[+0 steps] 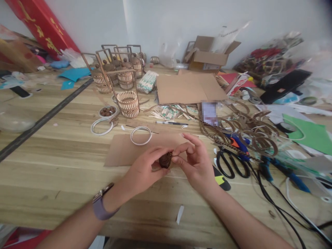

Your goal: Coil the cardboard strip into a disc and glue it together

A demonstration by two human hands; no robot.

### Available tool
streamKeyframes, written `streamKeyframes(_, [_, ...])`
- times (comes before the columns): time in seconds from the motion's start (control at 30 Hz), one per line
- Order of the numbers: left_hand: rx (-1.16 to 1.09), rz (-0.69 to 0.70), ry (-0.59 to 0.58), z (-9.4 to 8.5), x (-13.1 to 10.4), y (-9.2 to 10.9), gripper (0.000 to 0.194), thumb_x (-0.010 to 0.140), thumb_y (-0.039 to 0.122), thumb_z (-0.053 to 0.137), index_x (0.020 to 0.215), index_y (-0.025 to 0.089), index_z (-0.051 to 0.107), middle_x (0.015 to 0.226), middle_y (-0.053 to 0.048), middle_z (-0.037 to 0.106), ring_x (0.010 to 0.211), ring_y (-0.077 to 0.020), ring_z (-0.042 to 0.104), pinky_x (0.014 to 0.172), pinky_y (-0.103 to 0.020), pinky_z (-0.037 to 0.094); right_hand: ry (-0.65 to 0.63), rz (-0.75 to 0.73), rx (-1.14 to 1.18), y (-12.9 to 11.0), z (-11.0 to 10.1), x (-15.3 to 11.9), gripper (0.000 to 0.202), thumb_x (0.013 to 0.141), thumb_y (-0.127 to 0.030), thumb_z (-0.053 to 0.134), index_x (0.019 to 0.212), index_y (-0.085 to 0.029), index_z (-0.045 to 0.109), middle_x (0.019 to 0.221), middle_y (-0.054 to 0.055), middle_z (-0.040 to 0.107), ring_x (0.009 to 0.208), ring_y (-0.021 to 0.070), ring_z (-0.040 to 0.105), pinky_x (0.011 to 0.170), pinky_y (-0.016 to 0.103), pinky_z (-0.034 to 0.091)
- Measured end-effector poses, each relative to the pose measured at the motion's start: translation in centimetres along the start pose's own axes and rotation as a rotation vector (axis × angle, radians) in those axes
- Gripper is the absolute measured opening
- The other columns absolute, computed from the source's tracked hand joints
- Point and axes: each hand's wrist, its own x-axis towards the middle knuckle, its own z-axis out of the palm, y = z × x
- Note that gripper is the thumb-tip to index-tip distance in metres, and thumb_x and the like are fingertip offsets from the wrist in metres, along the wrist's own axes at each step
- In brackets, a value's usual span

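Just above a sheet of cardboard [119, 148], a small dark brown, rough rounded piece [165, 160] sits in the fingers of my left hand [142, 169]. Thumb and fingers of that hand close around its left side. My right hand [195, 162] pinches the piece's right edge between thumb and index finger, its other fingers partly raised. What exactly the right fingertips grip is too small to make out. Beyond the hands lies a white tape ring [141, 142]. An open basket of light slats [128, 105] with a tall handle stands farther back.
Several lidded slat baskets [126, 79] stand at the back left. A bowl of brown beads [107, 111] is near them. Right of my hands lie black-handled scissors [233, 166], a blue glue gun [237, 145], brown strips [259, 135] and cables [272, 200]. A pen [172, 122] lies ahead.
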Motion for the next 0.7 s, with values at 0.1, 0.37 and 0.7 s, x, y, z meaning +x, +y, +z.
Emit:
streamKeyframes(0.1, [-0.016,0.037,-0.008,0.0,0.0,-0.1,0.047,0.080,0.023,0.077,0.125,0.023,0.063,0.115,-0.007,0.066,0.100,-0.0233,0.065,0.092,-0.039,0.055,0.022,-0.017,-0.011,0.0,0.3,-0.3,0.059,0.086,-0.014,0.070,0.134,-0.039,0.046,0.082,-0.004,0.064,0.078,0.0167,0.063,0.073,0.033,0.051])
streamKeyframes(0.37, [-0.005,0.068,0.063,0.2,0.0,0.0,0.037,0.087,0.030,0.073,0.122,0.022,0.065,0.112,-0.007,0.068,0.100,-0.0223,0.065,0.091,-0.036,0.055,-0.032,-0.037,0.121,-0.1,0.1,-0.1,0.052,0.082,-0.021,0.078,0.126,-0.043,0.059,0.085,-0.003,0.064,0.082,0.0162,0.060,0.079,0.033,0.049])
streamKeyframes(0.7, [0.003,0.086,0.117,0.3,-0.2,-0.8,0.049,0.086,0.024,0.072,0.133,0.024,0.057,0.127,-0.009,0.065,0.112,-0.0242,0.064,0.096,-0.039,0.055,0.041,0.468,0.526,-1.3,0.0,1.3,0.024,0.062,-0.042,0.090,0.074,-0.026,0.075,0.081,0.000,0.061,0.073,0.0148,0.051,0.069,0.029,0.042])
